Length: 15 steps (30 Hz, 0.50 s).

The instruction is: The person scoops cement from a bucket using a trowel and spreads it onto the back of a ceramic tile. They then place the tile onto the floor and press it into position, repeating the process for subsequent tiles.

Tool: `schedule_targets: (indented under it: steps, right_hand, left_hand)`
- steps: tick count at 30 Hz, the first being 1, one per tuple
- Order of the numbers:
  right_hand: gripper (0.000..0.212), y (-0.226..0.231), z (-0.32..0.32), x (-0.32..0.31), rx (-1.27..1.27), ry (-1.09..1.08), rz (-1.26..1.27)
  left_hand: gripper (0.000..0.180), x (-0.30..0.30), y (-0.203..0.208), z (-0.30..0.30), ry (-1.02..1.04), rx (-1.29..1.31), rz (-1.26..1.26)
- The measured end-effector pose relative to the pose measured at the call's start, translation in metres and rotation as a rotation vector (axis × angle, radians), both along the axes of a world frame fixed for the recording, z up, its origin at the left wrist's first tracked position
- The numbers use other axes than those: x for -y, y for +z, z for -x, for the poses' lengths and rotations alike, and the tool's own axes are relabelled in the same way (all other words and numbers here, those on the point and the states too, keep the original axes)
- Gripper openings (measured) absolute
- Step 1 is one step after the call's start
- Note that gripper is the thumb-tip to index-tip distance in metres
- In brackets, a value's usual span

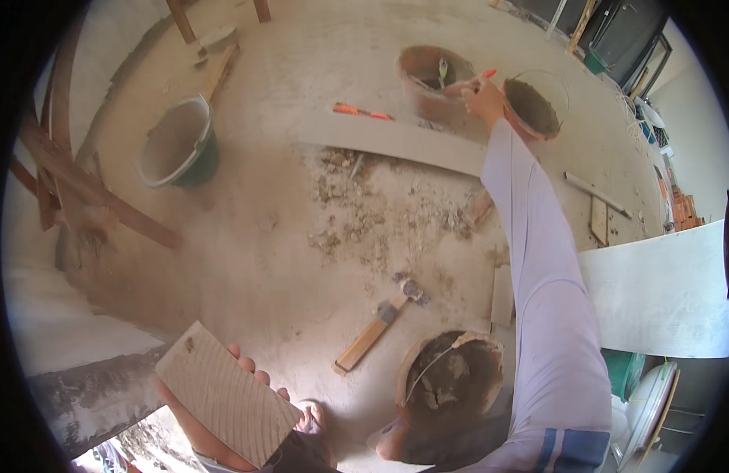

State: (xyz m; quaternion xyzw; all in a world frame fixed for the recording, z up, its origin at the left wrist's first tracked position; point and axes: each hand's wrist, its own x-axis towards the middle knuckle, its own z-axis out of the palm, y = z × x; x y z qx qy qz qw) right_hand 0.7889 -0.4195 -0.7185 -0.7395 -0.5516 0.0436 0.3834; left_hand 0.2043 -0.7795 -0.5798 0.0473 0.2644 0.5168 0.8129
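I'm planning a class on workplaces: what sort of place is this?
Probably a building or renovation site: a hammer and loose rubble lie on the dusty floor, and the bucket nearest the hammer looks crusted with mortar.

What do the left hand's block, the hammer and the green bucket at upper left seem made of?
Block: wood, unpainted; grain lines curve across it.
Hammer: handle likely bare wood, tan and straight; head probably metal, dark and dirty.
Green bucket: probably plastic, smooth, evenly coloured outside.
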Motion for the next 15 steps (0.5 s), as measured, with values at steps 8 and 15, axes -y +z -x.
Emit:
schedule_targets:
  steps: [8,15]
  right_hand:
    - [0.04,0.1,0.053,0.055,0.398,-0.144,-0.224]
    - [0.024,0.226,0.171,0.227,0.337,-0.136,-0.417]
  left_hand:
    - [0.084,-0.023,-0.02,-0.015,-0.103,-0.021,-0.068]
    - [0.088,-0.081,-0.05,-0.039,-0.35,0.038,-0.153]
